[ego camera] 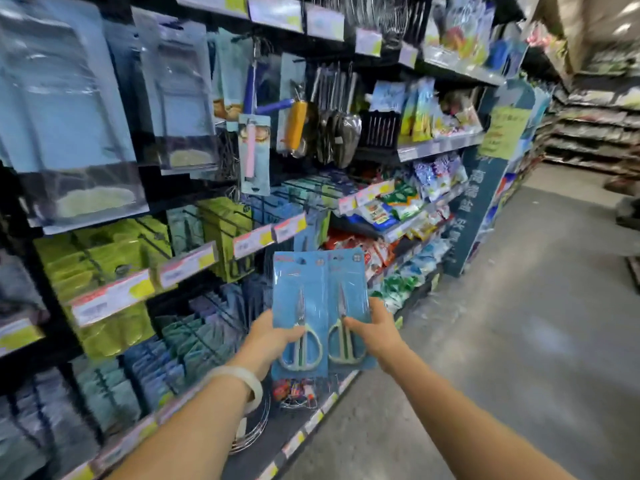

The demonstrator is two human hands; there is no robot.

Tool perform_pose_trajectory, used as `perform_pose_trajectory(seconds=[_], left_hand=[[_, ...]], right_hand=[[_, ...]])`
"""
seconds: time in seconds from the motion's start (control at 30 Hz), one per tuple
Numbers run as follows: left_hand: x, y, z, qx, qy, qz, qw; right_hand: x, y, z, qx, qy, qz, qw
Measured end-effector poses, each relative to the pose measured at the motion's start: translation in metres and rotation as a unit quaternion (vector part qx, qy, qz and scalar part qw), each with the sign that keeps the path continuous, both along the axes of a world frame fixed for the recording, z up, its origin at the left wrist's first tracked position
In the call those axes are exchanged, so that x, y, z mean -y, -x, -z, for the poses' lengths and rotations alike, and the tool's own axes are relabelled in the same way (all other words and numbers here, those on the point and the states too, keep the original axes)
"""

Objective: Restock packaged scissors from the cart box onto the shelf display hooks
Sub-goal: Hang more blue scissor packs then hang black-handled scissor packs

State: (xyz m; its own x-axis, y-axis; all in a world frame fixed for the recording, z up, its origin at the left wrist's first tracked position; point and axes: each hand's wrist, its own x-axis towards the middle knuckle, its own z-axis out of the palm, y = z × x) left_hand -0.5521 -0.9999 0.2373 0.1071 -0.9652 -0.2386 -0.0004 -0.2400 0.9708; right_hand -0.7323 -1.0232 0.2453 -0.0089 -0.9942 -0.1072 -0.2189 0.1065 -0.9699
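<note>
the left hand point(273, 336) grips the left scissors pack point(300, 306) near its lower left edge, thumb curled over the front of the blue card beside the pale green handles. the right hand point(375, 336) grips the right scissors pack point(348, 303) at its lower right edge, thumb laid across the front just above the handle loops. the two packs are held upright side by side, their inner edges touching or slightly overlapping; which one lies on top is hard to tell. each pack shows a pair of scissors with the blades pointing up and the handles at the bottom, under clear plastic on a blue backing card with a hang hole at the top

both packs are in the air in front of the shelf display point(194, 258), out past the hooks point(221, 216), not hung on any of them. a white bangle point(242, 382) sits on the left wrist

on the display to the left hang rows of green packets point(104, 258) in the middle tier and blue and teal packets point(194, 327) in the lower tier, with price tags point(188, 263) on the hook ends. higher up hang large clear-fronted blue packs point(65, 109), blurred, and metal kitchen utensils point(332, 116). further down the aisle the shelves carry bagged goods point(398, 202), and the grey floor point(519, 323) runs off to the right
</note>
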Motion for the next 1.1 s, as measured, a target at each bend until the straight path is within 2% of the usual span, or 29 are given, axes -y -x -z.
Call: perform_pose_trajectory(seconds=[0.13, 0.37, 0.5, 0.77, 0.97, 1.1], left_hand=[[0.07, 0.006, -0.004, 0.018, -0.001, -0.03, 0.999], [0.135, 0.018, 0.002, 0.064, -0.025, -0.048, 0.997], [0.165, 0.019, 0.013, 0.093, -0.037, -0.062, 0.993], [0.218, 0.038, 0.029, 0.176, -0.087, -0.105, 0.975], [0.255, 0.065, 0.03, 0.165, -0.095, -0.162, 0.968], [0.269, 0.084, 0.03, 0.148, -0.085, -0.199, 0.965]], right_hand=[[0.069, 0.016, -0.001, 0.004, -0.01, -0.014, 1.0], [0.156, 0.032, 0.021, -0.005, -0.05, -0.004, 0.999], [0.204, 0.037, 0.027, -0.006, -0.065, -0.047, 0.997], [0.307, 0.056, 0.027, -0.07, -0.075, -0.152, 0.983], [0.375, 0.063, 0.013, -0.03, -0.018, -0.225, 0.974], [0.401, 0.067, 0.032, -0.013, -0.057, -0.263, 0.963]])
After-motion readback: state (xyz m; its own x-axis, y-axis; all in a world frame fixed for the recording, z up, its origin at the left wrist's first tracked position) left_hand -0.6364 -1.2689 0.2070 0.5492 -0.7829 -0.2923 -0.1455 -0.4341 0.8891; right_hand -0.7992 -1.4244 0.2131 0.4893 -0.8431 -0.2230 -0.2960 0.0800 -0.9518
